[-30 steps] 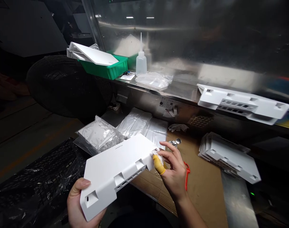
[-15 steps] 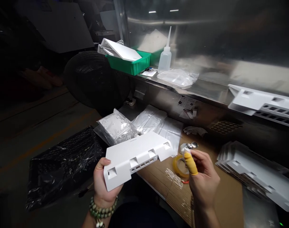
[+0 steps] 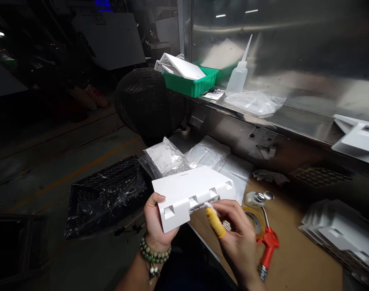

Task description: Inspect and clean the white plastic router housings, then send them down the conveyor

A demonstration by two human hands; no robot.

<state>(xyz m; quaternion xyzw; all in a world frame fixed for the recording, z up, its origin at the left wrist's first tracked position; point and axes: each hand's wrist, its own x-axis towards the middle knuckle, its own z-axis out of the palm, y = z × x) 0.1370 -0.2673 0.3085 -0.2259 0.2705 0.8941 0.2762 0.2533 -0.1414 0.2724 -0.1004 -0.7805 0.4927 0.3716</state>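
Left hand (image 3: 155,220) grip closed round white casing (image 3: 190,194); right hand (image 3: 236,236) pinches small wipe (image 3: 209,207) against it.

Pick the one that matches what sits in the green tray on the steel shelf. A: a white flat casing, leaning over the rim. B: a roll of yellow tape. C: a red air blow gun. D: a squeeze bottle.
A: a white casing lies tilted in the green tray; the squeeze bottle stands beside the tray, and the red air gun and tape roll lie on the cardboard below.
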